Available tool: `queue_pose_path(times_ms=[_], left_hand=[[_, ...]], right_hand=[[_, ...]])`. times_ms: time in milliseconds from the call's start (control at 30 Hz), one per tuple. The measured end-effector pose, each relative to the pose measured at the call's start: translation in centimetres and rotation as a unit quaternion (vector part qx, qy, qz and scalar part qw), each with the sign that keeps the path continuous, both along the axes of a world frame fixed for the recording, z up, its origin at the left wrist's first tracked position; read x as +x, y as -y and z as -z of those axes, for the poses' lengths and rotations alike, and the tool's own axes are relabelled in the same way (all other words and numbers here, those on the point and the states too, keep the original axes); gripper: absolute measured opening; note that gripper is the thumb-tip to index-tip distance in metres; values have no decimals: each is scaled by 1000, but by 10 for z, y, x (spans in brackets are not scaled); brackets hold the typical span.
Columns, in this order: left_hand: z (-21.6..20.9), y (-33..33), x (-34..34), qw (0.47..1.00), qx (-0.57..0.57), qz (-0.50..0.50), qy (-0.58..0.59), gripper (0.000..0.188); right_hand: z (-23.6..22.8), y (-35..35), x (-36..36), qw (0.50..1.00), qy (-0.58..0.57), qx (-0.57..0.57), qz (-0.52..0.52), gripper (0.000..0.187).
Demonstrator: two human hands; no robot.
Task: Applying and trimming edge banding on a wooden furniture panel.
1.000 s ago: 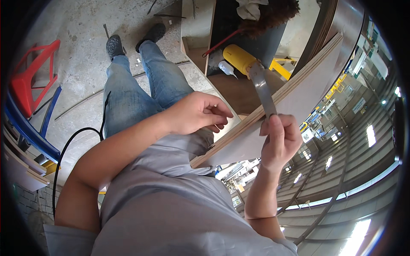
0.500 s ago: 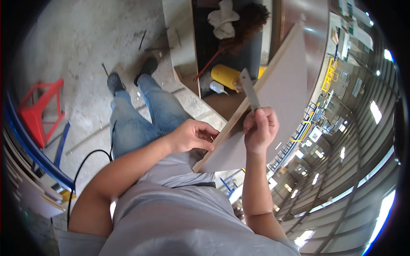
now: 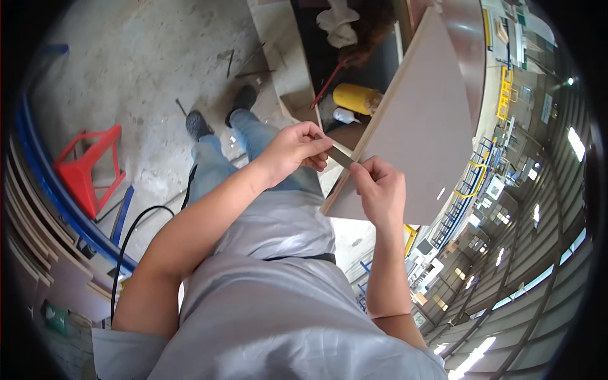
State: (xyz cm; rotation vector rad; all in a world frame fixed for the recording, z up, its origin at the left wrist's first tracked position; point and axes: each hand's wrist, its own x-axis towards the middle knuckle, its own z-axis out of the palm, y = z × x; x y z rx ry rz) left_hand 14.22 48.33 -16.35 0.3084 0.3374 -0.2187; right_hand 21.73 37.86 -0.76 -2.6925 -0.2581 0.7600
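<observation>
A thin flat metal strip [image 3: 341, 157] spans the gap between my two hands, in front of the edge of a pale grey board. My left hand [image 3: 299, 151] pinches the strip's upper left end, and the fingers cover that end. My right hand [image 3: 380, 187] grips the other end between thumb and fingers, over the board's near part. The large board [image 3: 424, 120] slopes away from me to the upper right, with a bare wood-coloured edge on its left side.
Beyond the board's left edge, a dark-bottomed compartment holds a yellow cylinder [image 3: 356, 98], a small white bottle [image 3: 346, 115], a brush with a red handle [image 3: 328, 83] and a white cloth [image 3: 338, 25]. A red stool [image 3: 92, 171] and a black cable [image 3: 130, 234] are at left.
My left hand has left the board's edge and risen to the strip, closing on its end. The right hand has turned the strip from upright to slanting left. The view has shifted a little.
</observation>
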Motion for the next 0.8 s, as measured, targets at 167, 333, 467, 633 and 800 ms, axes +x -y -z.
queue_pose_path(times_ms=[167,333,467,633,800], left_hand=[[15,11,-20,996,23,84,-22,15],[22,20,-17,998,-5,62,29,17],[24,18,-1,997,10,47,53,17],[29,18,4,985,110,96,96,17],[32,21,9,985,68,103,122,16]], right_hand=[[2,-4,-15,991,-20,-121,-61,30],[-2,-6,-25,988,26,-141,-54,30],[-2,-13,-20,983,62,-157,-76,29],[-4,-16,-4,972,38,-194,-126,29],[-5,-24,-5,969,9,-193,-154,27]])
